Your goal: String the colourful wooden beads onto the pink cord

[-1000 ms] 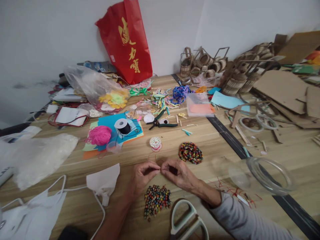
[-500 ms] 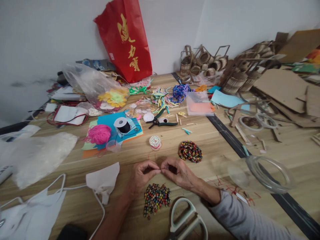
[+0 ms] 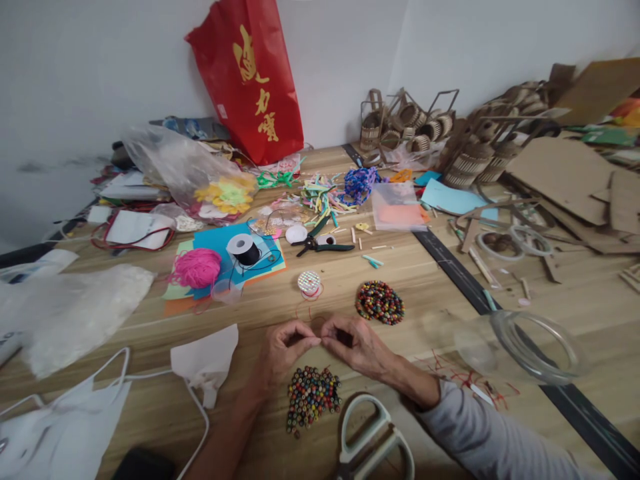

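Left hand (image 3: pixel 290 348) and right hand (image 3: pixel 356 345) meet at the fingertips above the worktop (image 3: pixel 275 300). Each grip is pinched together; what it clamps is too small to tell. Loose beads (image 3: pixel 314 397) lie just near; red thread (image 3: pixel 310 312) and spool (image 3: pixel 309 283), far; scissors (image 3: pixel 367 440), near right.

Whatever the left hand (image 3: pixel 284 348) and right hand (image 3: pixel 357 348) pinch at their fingertips is too small to tell; the scissors (image 3: pixel 366 440) are cut off by the bottom edge; a black object (image 3: pixel 143 465) there is likewise cropped. The top of the red bag (image 3: pixel 247 100) runs past the upper edge.
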### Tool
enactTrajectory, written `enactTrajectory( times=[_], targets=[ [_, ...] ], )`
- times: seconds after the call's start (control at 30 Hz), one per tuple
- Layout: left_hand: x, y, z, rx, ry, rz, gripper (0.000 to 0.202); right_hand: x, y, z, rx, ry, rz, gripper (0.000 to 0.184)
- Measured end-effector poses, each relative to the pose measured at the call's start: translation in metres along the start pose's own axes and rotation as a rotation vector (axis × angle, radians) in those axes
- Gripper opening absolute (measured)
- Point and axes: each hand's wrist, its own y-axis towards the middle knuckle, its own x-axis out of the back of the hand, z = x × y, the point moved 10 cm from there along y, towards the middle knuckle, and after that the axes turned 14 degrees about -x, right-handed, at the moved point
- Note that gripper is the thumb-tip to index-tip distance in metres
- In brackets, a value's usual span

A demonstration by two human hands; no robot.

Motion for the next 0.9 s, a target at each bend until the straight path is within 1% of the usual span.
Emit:
enactTrajectory(
  times=[0.17,0.27,0.37,0.43,0.57,0.63,0.7,0.77,0.9],
  targets=[
    [0.001,0.000,0.002,0.002,0.031,0.009,0.015,0.001,0.000,-0.002,-0.009,0.021,-0.008,0.004],
    [0.001,0.001,0.000,-0.018,0.027,0.018,0.015,0.004,-0.001,-0.002,-0.005,0.047,-0.043,0.012],
    [0.000,0.001,-0.002,-0.008,0.011,0.029,0.015,0.007,-0.002,-0.001,0.010,0.097,-0.061,0.019],
    [-0.001,0.001,-0.003,-0.001,0.010,0.028,0.015,0.004,-0.002,-0.001,0.000,0.151,-0.022,0.021],
    [-0.001,0.001,-0.005,-0.017,0.009,0.020,0.016,-0.012,-0.002,-0.006,-0.070,0.225,0.141,0.021],
    [-0.002,0.001,-0.004,-0.018,0.001,0.030,0.018,-0.016,-0.002,-0.008,-0.095,0.255,0.176,0.018],
    [-0.003,0.001,-0.004,-0.022,0.007,0.039,0.018,-0.016,-0.001,-0.010,-0.114,0.245,0.161,0.015],
    [-0.002,0.000,-0.003,-0.028,0.023,0.039,0.018,-0.012,0.000,-0.011,-0.122,0.190,0.121,0.014],
    [-0.001,0.000,-0.002,-0.034,0.039,0.036,0.019,-0.003,0.001,-0.004,-0.060,0.114,0.051,0.013]
  ],
)
